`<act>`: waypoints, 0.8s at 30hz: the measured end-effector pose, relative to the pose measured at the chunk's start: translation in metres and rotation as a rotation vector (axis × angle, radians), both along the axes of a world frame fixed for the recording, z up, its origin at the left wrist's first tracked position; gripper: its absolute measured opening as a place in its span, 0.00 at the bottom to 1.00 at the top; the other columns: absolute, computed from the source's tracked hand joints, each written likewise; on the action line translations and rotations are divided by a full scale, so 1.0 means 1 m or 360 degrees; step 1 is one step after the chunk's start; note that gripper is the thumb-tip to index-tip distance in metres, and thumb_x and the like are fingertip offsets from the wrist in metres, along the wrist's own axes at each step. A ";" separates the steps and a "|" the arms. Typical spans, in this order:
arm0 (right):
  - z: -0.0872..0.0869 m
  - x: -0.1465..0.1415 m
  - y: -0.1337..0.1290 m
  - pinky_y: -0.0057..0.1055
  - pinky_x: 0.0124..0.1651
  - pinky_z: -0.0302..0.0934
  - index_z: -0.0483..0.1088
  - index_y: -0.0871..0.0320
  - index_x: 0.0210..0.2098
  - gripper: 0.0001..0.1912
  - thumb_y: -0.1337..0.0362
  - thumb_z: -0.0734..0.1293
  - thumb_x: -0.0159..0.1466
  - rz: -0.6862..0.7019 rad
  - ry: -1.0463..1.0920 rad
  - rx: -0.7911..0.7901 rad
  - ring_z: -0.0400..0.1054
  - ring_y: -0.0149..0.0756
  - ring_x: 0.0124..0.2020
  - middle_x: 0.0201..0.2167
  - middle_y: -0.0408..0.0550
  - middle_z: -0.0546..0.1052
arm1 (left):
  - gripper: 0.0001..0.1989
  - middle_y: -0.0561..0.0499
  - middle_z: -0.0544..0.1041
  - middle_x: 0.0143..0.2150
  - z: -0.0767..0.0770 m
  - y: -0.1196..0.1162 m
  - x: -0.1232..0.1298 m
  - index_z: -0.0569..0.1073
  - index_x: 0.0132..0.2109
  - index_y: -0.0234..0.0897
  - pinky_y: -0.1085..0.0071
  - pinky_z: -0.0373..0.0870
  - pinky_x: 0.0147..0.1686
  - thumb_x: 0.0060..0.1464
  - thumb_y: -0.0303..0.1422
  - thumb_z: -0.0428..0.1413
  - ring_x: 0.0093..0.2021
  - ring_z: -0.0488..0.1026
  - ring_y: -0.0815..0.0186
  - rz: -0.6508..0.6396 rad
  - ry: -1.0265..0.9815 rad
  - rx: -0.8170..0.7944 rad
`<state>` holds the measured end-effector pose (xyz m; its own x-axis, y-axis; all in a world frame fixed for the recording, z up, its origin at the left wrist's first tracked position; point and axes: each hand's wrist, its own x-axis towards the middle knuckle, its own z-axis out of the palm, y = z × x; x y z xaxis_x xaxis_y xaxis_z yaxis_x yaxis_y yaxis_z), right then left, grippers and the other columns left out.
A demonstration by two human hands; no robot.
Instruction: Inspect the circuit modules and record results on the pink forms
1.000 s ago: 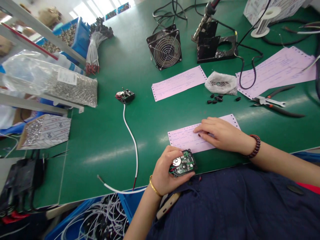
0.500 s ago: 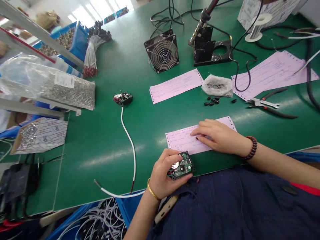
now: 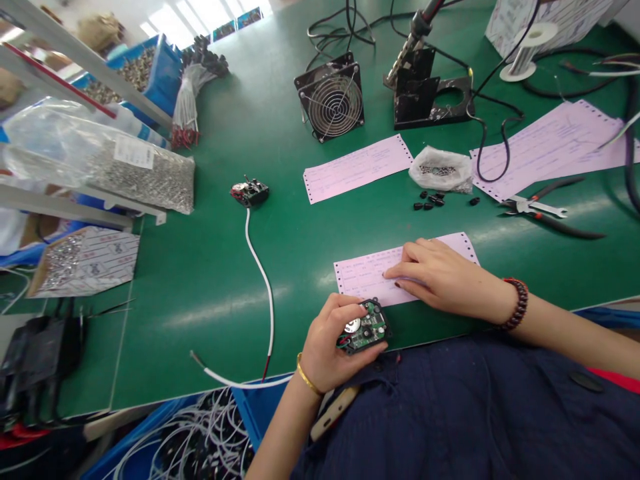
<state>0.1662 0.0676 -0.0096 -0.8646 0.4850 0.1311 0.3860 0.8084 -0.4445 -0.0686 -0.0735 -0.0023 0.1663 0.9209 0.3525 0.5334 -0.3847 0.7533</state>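
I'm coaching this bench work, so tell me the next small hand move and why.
Probably slide the right hand a little along the pink sheet under it: its index fingertip seems to touch the printing, while the left hand holds the circuit module.

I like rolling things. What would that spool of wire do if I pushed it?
The spool stands on one flat end, so a gentle push would probably just slide it. Tipped over, it might roll on its round rims. Its wire looks like metal, so it may feel heavy.
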 end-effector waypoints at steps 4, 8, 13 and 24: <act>0.001 0.002 -0.004 0.37 0.42 0.53 0.78 0.55 0.53 0.14 0.62 0.63 0.73 -0.0024 -0.0025 0.0029 0.65 0.42 0.38 0.36 0.51 0.73 | 0.23 0.45 0.77 0.47 -0.001 0.000 0.001 0.69 0.54 0.42 0.64 0.77 0.42 0.55 0.36 0.69 0.44 0.76 0.60 0.0015 -0.0003 0.0013; 0.001 0.002 -0.002 0.36 0.42 0.53 0.79 0.55 0.52 0.14 0.65 0.64 0.73 -0.0003 -0.0002 0.0046 0.66 0.42 0.37 0.35 0.50 0.73 | 0.23 0.46 0.77 0.47 -0.001 0.000 0.001 0.69 0.54 0.42 0.64 0.76 0.41 0.55 0.36 0.69 0.44 0.76 0.60 0.0016 -0.0008 0.0017; 0.000 0.002 -0.001 0.36 0.42 0.53 0.79 0.55 0.51 0.14 0.65 0.63 0.73 -0.0003 0.0004 0.0047 0.67 0.41 0.38 0.35 0.50 0.74 | 0.24 0.46 0.77 0.47 -0.002 -0.001 0.001 0.69 0.54 0.42 0.63 0.76 0.42 0.54 0.36 0.69 0.44 0.76 0.60 0.0033 -0.0013 0.0023; -0.001 0.002 -0.001 0.36 0.41 0.53 0.79 0.55 0.52 0.15 0.64 0.62 0.73 -0.0006 -0.0003 0.0037 0.66 0.42 0.37 0.35 0.50 0.74 | 0.23 0.45 0.76 0.47 -0.003 -0.001 0.001 0.68 0.54 0.42 0.62 0.76 0.42 0.56 0.37 0.68 0.45 0.75 0.59 0.0030 -0.0009 0.0014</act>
